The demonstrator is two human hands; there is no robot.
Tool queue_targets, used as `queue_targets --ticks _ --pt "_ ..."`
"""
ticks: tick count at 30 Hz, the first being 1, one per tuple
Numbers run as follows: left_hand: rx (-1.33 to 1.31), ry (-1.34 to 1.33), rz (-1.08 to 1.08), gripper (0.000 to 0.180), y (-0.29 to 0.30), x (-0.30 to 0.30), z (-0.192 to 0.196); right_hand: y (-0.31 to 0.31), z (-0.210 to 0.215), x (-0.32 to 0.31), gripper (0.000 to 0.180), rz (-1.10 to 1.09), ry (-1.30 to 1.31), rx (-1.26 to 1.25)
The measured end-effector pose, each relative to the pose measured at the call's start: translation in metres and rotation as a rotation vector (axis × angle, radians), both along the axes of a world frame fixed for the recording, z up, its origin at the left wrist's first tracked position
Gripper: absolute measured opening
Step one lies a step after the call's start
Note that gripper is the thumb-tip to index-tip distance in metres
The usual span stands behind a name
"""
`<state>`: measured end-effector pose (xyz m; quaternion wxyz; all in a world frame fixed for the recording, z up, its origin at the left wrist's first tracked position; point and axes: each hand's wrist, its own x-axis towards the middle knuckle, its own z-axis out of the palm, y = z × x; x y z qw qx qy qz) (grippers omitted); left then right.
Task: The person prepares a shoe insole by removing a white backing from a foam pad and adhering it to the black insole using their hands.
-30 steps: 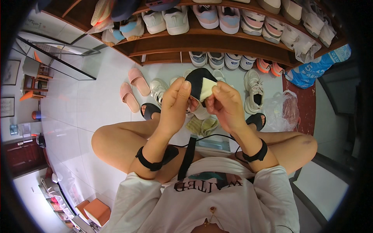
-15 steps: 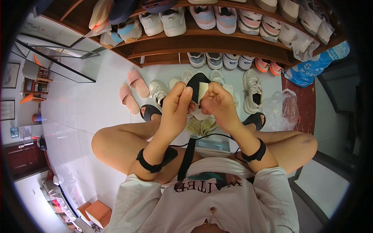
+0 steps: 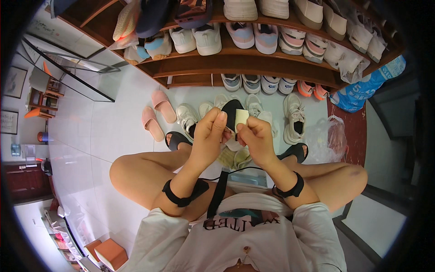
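My left hand (image 3: 210,135) is closed, thumb up, around a black curved piece (image 3: 231,111), dark and rounded at its far end; its lower part is hidden by the fingers. Against its right side lies a small pale-yellow block (image 3: 242,116), pinched between the thumb and fingers of my right hand (image 3: 257,138). Both hands meet in front of me, above a row of shoes on the floor. Just below them are a pair of greenish-white shoes (image 3: 234,157), partly covered. White sneakers (image 3: 186,116) stand to the left, another white sneaker (image 3: 294,119) to the right.
A brown wooden shoe rack (image 3: 195,69) full of shoes spans the far side. Pink slippers (image 3: 163,106) lie at left. A clear plastic bag (image 3: 333,138) and a blue bag (image 3: 364,93) are at right. A black cord (image 3: 247,169) runs across below my hands.
The view has tilted slightly, so the rack shows more. My right hand has turned and dropped a little, with more of the pale block showing above its thumb. The left hand keeps its hold.
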<state>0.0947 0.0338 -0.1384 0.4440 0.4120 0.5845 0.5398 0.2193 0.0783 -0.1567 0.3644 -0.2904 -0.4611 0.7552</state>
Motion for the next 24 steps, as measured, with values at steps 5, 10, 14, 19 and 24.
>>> queue_targets --ticks 5,10,14,19,24 --pt "0.122 0.021 -0.035 0.033 0.001 0.001 -0.005 -0.003 -0.002 -0.002 0.02 -0.038 0.005 0.0" --pt "0.136 0.367 -0.088 0.028 0.0 0.001 0.0 -0.011 -0.004 -0.004 0.019 -0.094 -0.024 0.098" --pt "0.163 0.456 -0.041 0.027 0.0 0.0 0.0 -0.01 -0.004 -0.004 0.019 -0.064 -0.002 0.103" --pt "0.01 0.16 0.031 0.031 0.002 0.003 -0.002 -0.007 0.004 -0.005 0.02 -0.095 -0.062 0.07" --pt "0.046 -0.093 0.13 0.03 0.006 0.011 0.005 -0.007 0.002 -0.012 0.023 -0.204 0.167 -0.083"
